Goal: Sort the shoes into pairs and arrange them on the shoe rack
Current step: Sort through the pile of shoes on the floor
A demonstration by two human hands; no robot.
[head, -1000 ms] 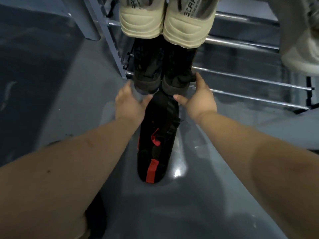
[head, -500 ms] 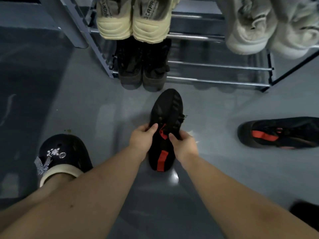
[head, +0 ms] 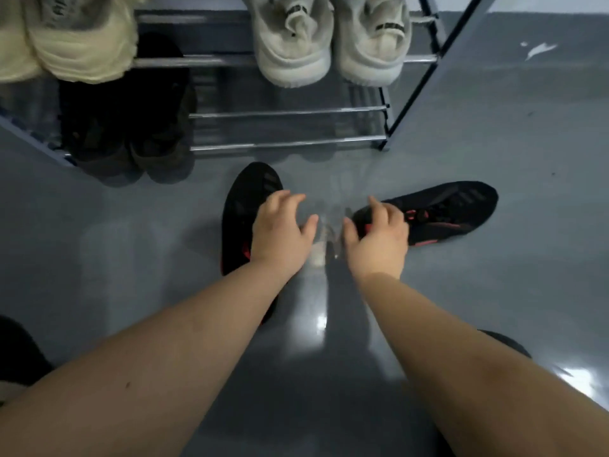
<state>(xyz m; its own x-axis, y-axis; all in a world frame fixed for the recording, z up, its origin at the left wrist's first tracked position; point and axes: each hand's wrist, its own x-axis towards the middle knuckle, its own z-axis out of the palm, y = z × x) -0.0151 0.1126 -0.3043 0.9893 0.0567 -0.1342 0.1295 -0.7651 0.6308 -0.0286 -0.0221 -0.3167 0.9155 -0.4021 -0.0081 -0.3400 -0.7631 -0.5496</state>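
Left hand spread over one matte black, red-trimmed sneaker; right hand curled around its twin's heel.

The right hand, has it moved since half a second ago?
Yes. The right hand left the near shoe and went right, onto the other black shoe.

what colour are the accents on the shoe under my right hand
Red, on a black shoe, showing best in the head view near the right hand.
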